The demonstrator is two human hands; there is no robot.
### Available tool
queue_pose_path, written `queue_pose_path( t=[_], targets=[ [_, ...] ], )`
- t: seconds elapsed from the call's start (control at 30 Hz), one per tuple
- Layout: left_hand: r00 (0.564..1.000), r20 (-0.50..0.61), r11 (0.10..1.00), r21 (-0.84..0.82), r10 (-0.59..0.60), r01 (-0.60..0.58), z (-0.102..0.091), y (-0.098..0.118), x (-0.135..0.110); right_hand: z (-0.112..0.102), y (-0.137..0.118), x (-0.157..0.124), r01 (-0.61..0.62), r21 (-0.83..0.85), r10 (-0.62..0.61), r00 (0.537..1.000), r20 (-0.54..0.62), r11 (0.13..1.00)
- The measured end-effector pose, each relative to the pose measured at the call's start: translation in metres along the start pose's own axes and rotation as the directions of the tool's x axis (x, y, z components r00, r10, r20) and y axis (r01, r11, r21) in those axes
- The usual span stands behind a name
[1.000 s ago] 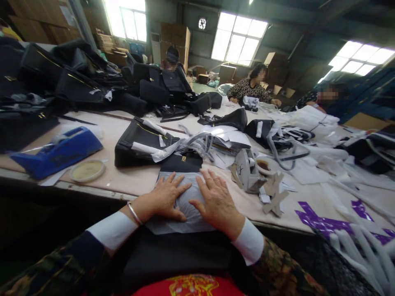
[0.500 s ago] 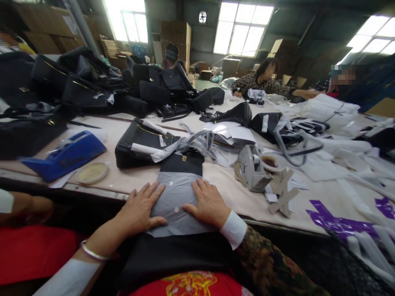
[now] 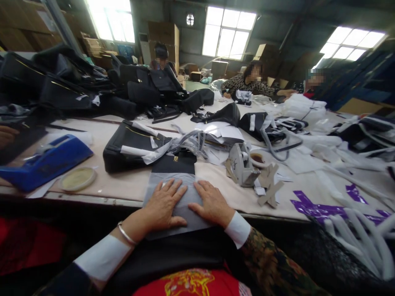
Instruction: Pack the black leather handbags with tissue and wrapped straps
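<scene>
A thin greyish-white sheet of tissue paper lies over the black flap of a bag at the table's front edge; a small gold fitting shows on the flap. My left hand rests flat on the middle of the sheet, fingers spread. Flat on its right side lies my right hand, fingers also apart. Beyond them a black handbag with a gold zip touches the flap's far end. Clear and grey wrapped straps are heaped there.
To the left are a blue tape dispenser and a round pale disc. A grey tape dispenser, cardboard strips and purple plastic lie to the right. Black bags are piled behind; co-workers sit across the table.
My left hand has slid right across the tissue paper, from its left edge to its middle. My right hand stays about where it was on the sheet. The view has turned slightly right.
</scene>
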State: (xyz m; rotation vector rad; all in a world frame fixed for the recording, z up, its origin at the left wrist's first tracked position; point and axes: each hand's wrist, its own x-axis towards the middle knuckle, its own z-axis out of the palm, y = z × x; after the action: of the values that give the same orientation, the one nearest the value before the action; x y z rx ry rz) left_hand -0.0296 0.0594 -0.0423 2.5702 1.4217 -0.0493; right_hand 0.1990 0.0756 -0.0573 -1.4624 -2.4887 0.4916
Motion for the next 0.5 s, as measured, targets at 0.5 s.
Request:
queue_pose_path(
  t=[0.5],
  targets=[
    [0.999,-0.039,0.999,-0.02,0.029,-0.03,0.006,-0.013,-0.01,0.015,0.0,-0.077,-0.205,0.86,0.377,0.926,0.016,0.466]
  ],
)
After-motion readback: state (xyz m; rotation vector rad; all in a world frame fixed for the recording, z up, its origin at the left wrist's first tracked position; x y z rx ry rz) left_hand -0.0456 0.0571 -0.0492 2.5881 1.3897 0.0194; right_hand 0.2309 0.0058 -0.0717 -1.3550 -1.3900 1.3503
